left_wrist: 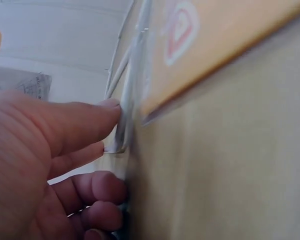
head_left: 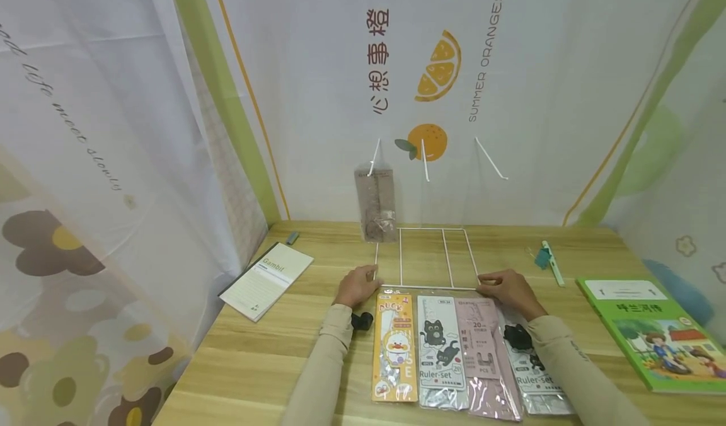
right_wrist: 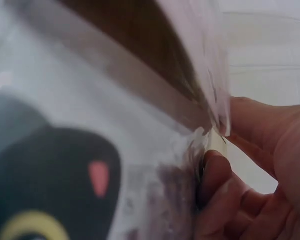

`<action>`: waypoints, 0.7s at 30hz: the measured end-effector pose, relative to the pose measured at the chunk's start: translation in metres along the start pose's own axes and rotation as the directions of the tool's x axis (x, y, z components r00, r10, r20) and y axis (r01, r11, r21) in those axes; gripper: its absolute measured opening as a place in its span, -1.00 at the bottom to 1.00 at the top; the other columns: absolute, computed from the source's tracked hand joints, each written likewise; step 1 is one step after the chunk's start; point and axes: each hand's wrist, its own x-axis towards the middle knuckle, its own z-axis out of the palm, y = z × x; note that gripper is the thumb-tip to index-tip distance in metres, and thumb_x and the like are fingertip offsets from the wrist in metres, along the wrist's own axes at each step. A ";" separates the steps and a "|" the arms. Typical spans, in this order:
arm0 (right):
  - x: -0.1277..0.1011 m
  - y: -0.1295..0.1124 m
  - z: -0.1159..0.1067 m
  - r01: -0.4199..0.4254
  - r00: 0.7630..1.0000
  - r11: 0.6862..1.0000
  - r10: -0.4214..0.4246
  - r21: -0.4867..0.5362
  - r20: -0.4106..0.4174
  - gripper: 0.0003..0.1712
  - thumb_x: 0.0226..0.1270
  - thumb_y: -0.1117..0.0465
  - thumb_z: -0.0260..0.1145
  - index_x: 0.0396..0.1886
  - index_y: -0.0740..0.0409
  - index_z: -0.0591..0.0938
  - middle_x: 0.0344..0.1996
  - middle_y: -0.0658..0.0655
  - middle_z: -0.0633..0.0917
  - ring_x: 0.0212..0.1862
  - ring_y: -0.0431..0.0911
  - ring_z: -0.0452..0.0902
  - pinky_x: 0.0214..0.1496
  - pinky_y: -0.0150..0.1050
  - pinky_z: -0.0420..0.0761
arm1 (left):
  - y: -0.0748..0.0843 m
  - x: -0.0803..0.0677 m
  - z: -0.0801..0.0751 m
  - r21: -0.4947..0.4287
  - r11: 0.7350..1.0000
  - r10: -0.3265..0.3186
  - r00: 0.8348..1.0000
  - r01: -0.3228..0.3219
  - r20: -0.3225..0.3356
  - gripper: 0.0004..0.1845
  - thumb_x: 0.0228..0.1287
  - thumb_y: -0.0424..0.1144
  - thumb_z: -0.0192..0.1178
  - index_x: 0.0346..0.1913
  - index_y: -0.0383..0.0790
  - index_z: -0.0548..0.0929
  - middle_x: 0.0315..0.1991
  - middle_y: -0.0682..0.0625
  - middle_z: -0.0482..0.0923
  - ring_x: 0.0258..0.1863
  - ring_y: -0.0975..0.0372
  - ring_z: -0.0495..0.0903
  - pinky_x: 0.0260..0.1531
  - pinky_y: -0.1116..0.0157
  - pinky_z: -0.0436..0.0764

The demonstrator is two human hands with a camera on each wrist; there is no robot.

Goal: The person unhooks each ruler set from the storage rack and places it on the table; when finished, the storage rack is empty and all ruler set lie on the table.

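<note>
A white wire rack (head_left: 432, 257) lies with its base frame flat on the wooden table (head_left: 266, 363), three hooks rising at the back. A clear ruler pack (head_left: 375, 202) hangs on the left hook. My left hand (head_left: 370, 277) pinches the frame's front left corner (left_wrist: 121, 136), thumb above and fingers (left_wrist: 107, 186) curled below. My right hand (head_left: 489, 281) grips the front right corner (right_wrist: 217, 142). Just in front lie several ruler packs: an orange duck pack (head_left: 395, 347), a cat pack (head_left: 440, 350), a pink pack (head_left: 488, 356), and another cat pack (head_left: 533, 375) under my right forearm.
A white booklet (head_left: 266, 279) lies at the left, a small grey item (head_left: 292, 237) behind it. A green pen with a clip (head_left: 550, 259) and a green picture book (head_left: 652, 331) lie at the right. Printed curtains wall in the table on three sides.
</note>
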 end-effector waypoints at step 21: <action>-0.001 0.003 0.002 -0.033 0.999 0.999 0.033 0.025 0.014 -0.43 0.28 -0.02 0.46 0.17 0.23 0.67 0.16 0.44 0.62 0.07 0.27 0.61 0.05 0.15 0.57 | 0.050 0.047 -0.109 -0.539 0.789 0.080 0.919 -0.294 -0.385 -0.51 0.42 -0.22 0.26 0.38 -0.07 0.52 0.40 0.02 0.34 -0.36 0.26 0.39 -0.44 0.39 0.48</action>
